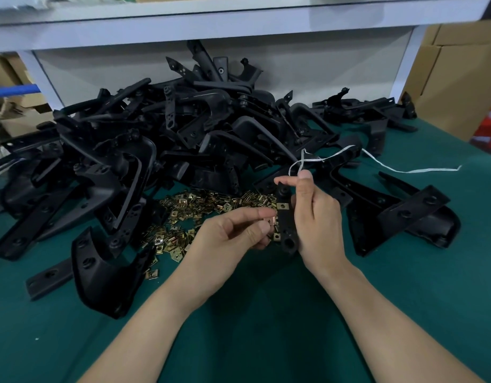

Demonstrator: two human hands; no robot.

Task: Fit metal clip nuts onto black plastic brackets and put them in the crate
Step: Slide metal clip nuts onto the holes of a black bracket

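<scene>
right hand (319,217): gripping the bracket (286,223) upright
left hand (233,236): pinching a clip nut (272,220) I think, bit blurry
risk: if I push it on crooked, it pops off

Pile of nuts (189,217): small brass-coloured folded squares, lying loose and flat. Just right of pile, bracket (286,221): narrow black strip with holes, held upright. Carries upper nut (283,206) clipped across it and lower nut (277,236) on left edge. Loose nut (271,221) pinched just beside that edge. Behind and left of pile, heap of brackets (155,139), black, curved, tangled.
</scene>
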